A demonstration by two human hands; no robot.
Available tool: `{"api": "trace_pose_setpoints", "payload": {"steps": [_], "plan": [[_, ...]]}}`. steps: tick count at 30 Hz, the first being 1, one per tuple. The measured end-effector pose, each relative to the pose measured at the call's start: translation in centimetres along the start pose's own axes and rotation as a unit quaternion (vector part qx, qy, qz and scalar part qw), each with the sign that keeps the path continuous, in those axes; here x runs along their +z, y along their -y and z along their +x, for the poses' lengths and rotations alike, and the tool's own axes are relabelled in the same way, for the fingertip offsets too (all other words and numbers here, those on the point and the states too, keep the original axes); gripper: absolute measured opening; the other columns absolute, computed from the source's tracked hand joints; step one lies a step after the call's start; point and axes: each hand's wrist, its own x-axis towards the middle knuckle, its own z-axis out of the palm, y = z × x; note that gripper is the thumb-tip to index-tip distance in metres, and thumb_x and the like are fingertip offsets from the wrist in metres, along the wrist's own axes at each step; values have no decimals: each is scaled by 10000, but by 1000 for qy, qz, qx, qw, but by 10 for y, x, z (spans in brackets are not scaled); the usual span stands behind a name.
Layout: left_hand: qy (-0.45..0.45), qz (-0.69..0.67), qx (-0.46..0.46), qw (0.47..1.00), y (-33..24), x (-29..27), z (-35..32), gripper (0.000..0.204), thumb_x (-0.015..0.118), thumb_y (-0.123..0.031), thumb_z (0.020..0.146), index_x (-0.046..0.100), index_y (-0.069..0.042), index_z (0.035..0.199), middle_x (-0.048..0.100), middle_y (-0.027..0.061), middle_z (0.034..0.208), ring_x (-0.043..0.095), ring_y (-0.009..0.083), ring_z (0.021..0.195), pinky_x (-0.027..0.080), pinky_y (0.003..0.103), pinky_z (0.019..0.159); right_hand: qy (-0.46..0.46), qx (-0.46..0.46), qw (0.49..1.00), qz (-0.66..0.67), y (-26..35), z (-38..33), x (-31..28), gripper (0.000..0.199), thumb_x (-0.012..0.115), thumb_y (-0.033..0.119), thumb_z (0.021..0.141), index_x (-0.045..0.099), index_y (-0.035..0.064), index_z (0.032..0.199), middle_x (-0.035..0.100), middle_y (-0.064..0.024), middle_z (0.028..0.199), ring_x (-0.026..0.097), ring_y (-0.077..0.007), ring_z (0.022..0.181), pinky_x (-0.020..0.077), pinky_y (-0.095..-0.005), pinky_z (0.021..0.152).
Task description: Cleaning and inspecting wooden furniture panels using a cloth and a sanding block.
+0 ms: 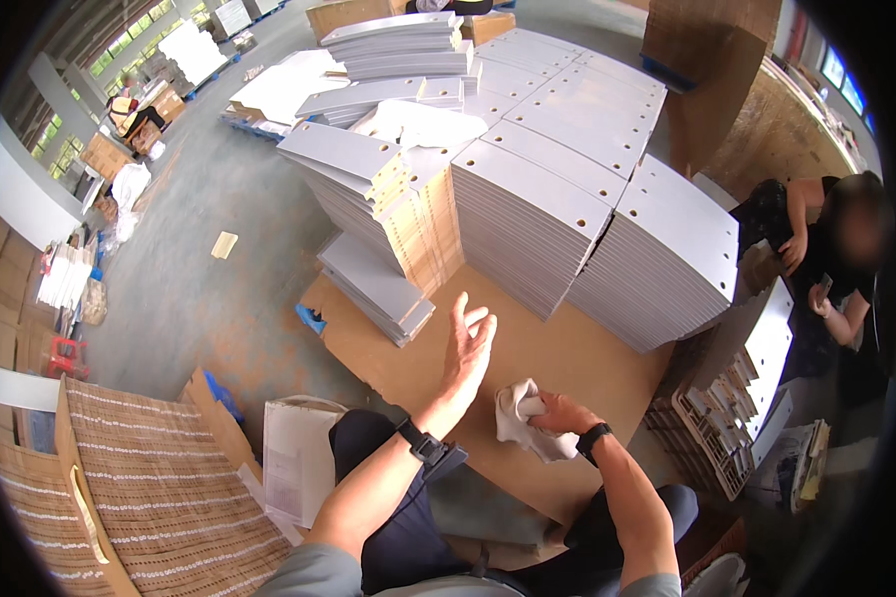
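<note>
My right hand (565, 412) is closed on a crumpled whitish cloth (513, 416), holding it over the brown cardboard sheet (592, 363) in front of me. My left hand (467, 348) is raised above the same sheet, fingers stretched out and apart, with nothing in it. Just beyond the left hand, a low stack of grey panels (376, 284) lies at the near left edge of the sheet. Behind it rise tall stacks of grey panels with round holes (538, 189). A second white cloth (423, 124) is draped over panels farther back.
A box of tightly packed brown pieces (169, 468) stands at my left, beside a white bin (299, 453). To the right, a crate (702, 428) holds upright panels, and a co-worker (816, 259) sits beyond it. Grey floor (189, 298) stretches away on the left.
</note>
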Motion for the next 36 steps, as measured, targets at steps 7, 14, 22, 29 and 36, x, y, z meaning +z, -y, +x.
{"api": "trace_pose_setpoints", "payload": {"steps": [7, 14, 22, 29, 36], "plan": [[-49, -52, -49, 996, -6, -23, -11, 873, 625, -438, 1020, 101, -91, 1627, 472, 197, 1460, 572, 285, 1260, 474, 425, 1067, -172, 18, 972, 157, 96, 0, -97, 533, 796, 246, 822, 549, 5, 1228, 711, -235, 983, 716, -355, 903, 559, -434, 800], [-86, -221, 4, 972, -22, -62, -2, 746, 627, -269, 996, 181, -84, 1566, 490, 83, 1136, 606, 163, 887, 521, 296, 761, -354, -222, 864, 281, 270, 61, -224, 531, 721, 229, 968, 481, 14, 1390, 696, -129, 1139, 655, -187, 1001, 554, -352, 879], [-98, -168, -3, 981, -16, -74, -3, 760, 607, -349, 1033, 183, -22, 1572, 527, 128, 1248, 576, 142, 969, 510, 314, 835, -280, -122, 930, 205, 270, 58, -193, 612, 752, 223, 910, 496, -1, 1419, 723, -142, 1099, 706, -227, 981, 586, -353, 855], [-381, 223, -16, 897, 25, -137, 53, 839, 687, -466, 957, 341, 81, 1490, 498, 339, 1412, 505, 451, 1326, 446, 506, 1106, -117, 6, 992, 38, 191, 0, -96, 596, 830, 216, 814, 598, 10, 1323, 744, -186, 1022, 734, -262, 960, 566, -388, 867], [-305, 197, -140, 921, 30, -127, 72, 1027, 764, -587, 855, 288, 54, 1501, 430, 328, 1444, 489, 468, 1325, 496, 551, 1063, -87, 79, 992, 43, 126, -91, -51, 662, 875, 280, 763, 628, -24, 1297, 711, -250, 1139, 697, -354, 1085, 534, -407, 948]]}}
